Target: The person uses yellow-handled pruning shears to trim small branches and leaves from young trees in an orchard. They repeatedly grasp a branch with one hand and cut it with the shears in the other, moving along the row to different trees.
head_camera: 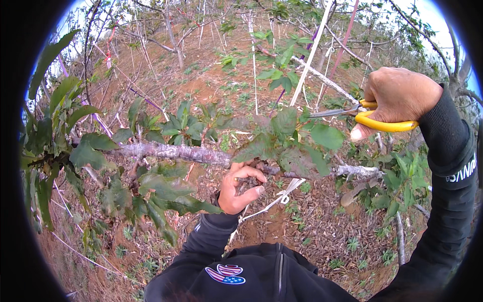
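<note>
A rough grey tree branch [173, 152] runs across the view before me, bearing clusters of green leaves [285, 139]. My left hand [241, 187] is just under the branch, thumb and fingers curled around small dark twigs or spurs; whether they grip them is hard to see. At the right, my right hand [402, 96] holds yellow-handled scissors [388, 121]. Their blades point left, over the leaves at the branch's right part, and look nearly closed. A white tie strap [285, 196] with a knot hangs below the branch, right of my left hand.
A taut white strap [311, 56] slants up beyond the branch. Large leaves [162, 188] crowd the left side. Another pale branch [328, 81] lies beyond the scissors. Strings and thin trunks [175, 41] stand on the sloping reddish ground, which has dry leaves and small weeds.
</note>
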A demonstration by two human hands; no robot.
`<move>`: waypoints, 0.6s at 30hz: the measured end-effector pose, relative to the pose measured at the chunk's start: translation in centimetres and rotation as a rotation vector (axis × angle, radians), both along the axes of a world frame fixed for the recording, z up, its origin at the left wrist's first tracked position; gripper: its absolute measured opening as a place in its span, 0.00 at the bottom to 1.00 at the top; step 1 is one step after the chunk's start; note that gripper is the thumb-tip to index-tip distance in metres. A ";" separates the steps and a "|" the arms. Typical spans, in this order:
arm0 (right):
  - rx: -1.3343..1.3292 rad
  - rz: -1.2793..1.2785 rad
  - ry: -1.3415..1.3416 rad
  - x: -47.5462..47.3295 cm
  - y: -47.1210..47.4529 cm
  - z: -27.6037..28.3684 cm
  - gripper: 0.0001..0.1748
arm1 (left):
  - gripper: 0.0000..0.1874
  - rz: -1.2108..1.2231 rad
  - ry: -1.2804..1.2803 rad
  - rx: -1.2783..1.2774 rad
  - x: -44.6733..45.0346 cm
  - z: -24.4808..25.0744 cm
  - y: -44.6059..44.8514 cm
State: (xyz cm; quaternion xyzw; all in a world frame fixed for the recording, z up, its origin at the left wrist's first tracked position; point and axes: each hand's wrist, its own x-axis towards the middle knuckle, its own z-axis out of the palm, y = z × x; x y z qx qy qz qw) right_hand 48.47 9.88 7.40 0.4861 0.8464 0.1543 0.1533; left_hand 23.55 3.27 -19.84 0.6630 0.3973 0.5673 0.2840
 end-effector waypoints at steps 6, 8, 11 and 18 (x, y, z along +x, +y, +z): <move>-0.113 -0.053 -0.073 -2.0 0.9 0.2 0.44 | 0.14 -0.009 -0.017 0.002 0.0 0.1 -0.1; -0.113 -0.011 -0.133 -2.4 1.1 0.2 0.46 | 0.14 -0.001 -0.043 -0.024 0.2 0.1 -0.2; -0.089 -0.012 -0.184 -2.8 1.2 0.1 0.47 | 0.15 -0.005 -0.051 -0.030 0.2 0.2 -0.2; -0.106 -0.030 -0.134 -2.5 0.7 0.3 0.44 | 0.14 -0.008 -0.030 -0.033 0.0 0.1 -0.1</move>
